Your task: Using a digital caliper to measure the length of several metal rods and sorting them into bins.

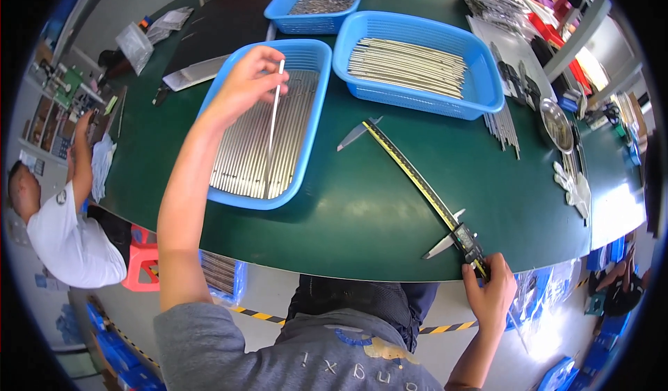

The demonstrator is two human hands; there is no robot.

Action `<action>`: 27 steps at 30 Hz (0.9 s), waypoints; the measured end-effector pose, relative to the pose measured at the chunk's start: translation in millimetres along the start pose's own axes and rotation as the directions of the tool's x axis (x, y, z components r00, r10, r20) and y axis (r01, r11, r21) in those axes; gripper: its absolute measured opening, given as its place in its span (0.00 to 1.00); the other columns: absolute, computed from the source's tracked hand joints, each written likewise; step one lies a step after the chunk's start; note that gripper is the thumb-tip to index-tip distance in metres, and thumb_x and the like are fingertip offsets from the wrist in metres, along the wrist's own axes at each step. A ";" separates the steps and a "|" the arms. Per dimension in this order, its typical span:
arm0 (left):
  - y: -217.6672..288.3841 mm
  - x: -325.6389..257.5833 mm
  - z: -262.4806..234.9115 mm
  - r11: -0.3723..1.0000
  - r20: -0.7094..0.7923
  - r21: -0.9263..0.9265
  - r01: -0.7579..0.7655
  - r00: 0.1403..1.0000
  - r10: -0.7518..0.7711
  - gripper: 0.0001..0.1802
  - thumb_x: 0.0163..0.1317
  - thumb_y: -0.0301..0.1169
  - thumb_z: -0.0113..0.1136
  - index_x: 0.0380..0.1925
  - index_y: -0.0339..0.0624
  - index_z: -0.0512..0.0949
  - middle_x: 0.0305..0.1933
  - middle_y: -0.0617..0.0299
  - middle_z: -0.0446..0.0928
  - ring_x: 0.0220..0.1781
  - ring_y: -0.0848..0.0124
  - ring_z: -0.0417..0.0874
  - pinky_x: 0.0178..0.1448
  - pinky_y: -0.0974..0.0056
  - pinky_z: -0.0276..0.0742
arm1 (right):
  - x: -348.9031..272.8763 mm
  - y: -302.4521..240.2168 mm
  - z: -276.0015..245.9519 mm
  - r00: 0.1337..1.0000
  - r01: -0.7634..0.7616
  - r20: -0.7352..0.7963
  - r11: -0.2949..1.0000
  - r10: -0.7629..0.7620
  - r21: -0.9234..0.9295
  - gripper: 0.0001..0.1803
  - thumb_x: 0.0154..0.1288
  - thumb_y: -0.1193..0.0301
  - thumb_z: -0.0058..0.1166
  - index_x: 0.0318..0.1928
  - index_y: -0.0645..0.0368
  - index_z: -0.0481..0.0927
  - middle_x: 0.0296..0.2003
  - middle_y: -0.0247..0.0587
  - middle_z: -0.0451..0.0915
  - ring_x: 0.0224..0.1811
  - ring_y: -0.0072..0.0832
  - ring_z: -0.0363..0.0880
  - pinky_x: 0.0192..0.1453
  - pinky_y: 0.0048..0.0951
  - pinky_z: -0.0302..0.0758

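My left hand point(245, 83) is over the left blue basket point(319, 106), its thumb and fingers pinching a thin metal rod point(273, 123). The rod stands tilted, its upper end by my fingertips and its lower end down at the near part of the basket. Rows of similar metal rods point(240, 156) lie side by side in that basket. At the table's front edge my right hand point(495, 288) is closed round the near end of a long digital caliper point(417, 179). The caliper lies slanted across the green tabletop, its sliding jaw close to my right hand and its fixed jaw far off.
A second blue basket point(480, 99) of rods stands at the back middle, and a third point(278, 17) holds small metal pieces. Loose rods point(502, 130), a metal bowl point(557, 125) and white gloves point(572, 188) lie to the right. A person in white point(73, 231) sits at the left.
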State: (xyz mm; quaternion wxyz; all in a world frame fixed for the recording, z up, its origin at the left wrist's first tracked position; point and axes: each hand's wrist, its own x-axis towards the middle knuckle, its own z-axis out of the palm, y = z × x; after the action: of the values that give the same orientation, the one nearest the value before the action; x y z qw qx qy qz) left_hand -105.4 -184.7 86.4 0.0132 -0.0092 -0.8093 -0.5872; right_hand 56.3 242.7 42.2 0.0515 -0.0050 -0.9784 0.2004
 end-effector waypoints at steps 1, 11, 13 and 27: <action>22.5 -16.0 7.2 0.999 -0.013 -0.044 -0.011 1.000 0.010 0.17 0.61 0.27 0.56 0.49 0.41 0.67 0.41 0.58 0.74 0.35 0.72 0.81 0.35 0.68 0.80 | -1.2 -1.2 -1.2 1.000 -0.008 0.023 1.000 0.008 0.014 0.18 0.49 0.64 0.63 0.28 0.61 0.68 0.21 0.44 0.72 0.19 0.40 0.71 0.23 0.35 0.65; 67.9 -106.8 145.3 -0.046 0.401 0.370 -0.928 0.115 0.909 0.15 0.50 0.27 0.62 0.41 0.48 0.78 0.34 0.68 0.76 0.34 0.68 0.78 0.36 0.64 0.80 | -7.2 1.0 -1.3 1.000 0.002 0.004 0.999 -0.002 0.045 0.18 0.50 0.63 0.63 0.32 0.60 0.69 0.24 0.42 0.74 0.20 0.39 0.72 0.24 0.34 0.66; 39.7 -112.3 166.2 -0.104 0.402 0.330 -0.938 0.041 0.915 0.19 0.47 0.24 0.63 0.42 0.48 0.76 0.37 0.69 0.75 0.34 0.69 0.77 0.36 0.65 0.80 | -8.0 -0.3 -1.0 1.000 0.013 -0.022 0.999 -0.012 0.051 0.18 0.50 0.63 0.64 0.31 0.60 0.69 0.24 0.42 0.74 0.19 0.38 0.72 0.24 0.34 0.66; -8.5 -100.7 182.7 -0.097 0.379 0.368 -0.925 0.054 0.924 0.14 0.53 0.35 0.55 0.40 0.48 0.76 0.36 0.67 0.72 0.31 0.71 0.72 0.37 0.62 0.78 | -5.6 -6.9 -1.8 0.996 -0.082 0.045 0.994 0.079 0.074 0.16 0.50 0.67 0.62 0.33 0.60 0.69 0.24 0.45 0.73 0.25 0.41 0.73 0.30 0.35 0.68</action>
State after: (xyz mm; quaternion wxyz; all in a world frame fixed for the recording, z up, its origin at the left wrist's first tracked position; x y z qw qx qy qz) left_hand -6.9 -13.6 18.4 0.4146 -0.5598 -0.6987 -0.1632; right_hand 62.1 236.9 46.0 0.0230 -0.0385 -0.9699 0.2393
